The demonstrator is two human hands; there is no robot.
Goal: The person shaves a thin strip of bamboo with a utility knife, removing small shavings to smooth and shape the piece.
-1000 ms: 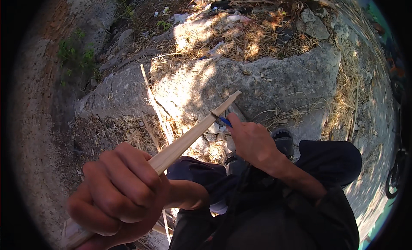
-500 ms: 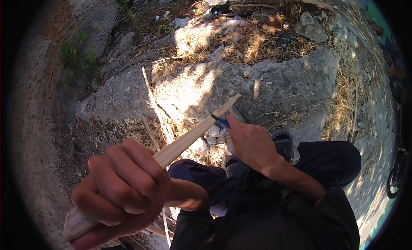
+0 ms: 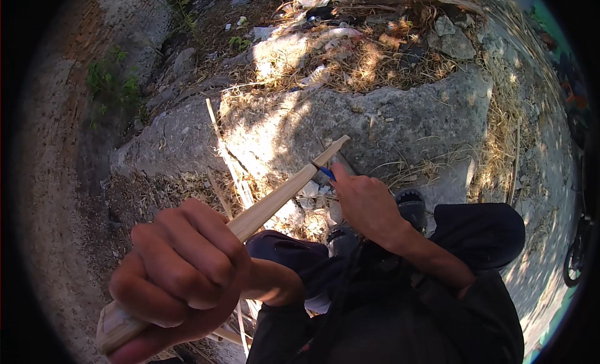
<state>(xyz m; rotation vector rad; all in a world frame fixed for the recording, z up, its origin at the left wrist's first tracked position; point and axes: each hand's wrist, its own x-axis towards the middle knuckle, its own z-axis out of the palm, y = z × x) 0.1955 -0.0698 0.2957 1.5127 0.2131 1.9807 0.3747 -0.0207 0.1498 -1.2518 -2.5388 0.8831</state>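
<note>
A pale, tapered wooden stick (image 3: pixel 278 195) runs slantwise from the lower left toward the middle. Around its thick end my left hand (image 3: pixel 181 264) is closed, with the butt sticking out below the fist. My right hand (image 3: pixel 369 207) is closed on a small knife (image 3: pixel 326 171) with a blue handle. Its dark blade lies across the stick, a little short of the thin tip. Most of the knife's handle is hidden by my fingers.
Beyond the stick lies a large grey stone slab (image 3: pixel 406 114), partly sunlit. Thin split strips of wood (image 3: pixel 225 145) lean near its left part. Dry grass and litter (image 3: pixel 350 57) cover the ground behind. My dark-trousered knee (image 3: pixel 481 236) is at the right.
The knife blade has shifted slightly along the stick toward its thin tip. My left hand and the stick's thick end have moved a little to the right.
</note>
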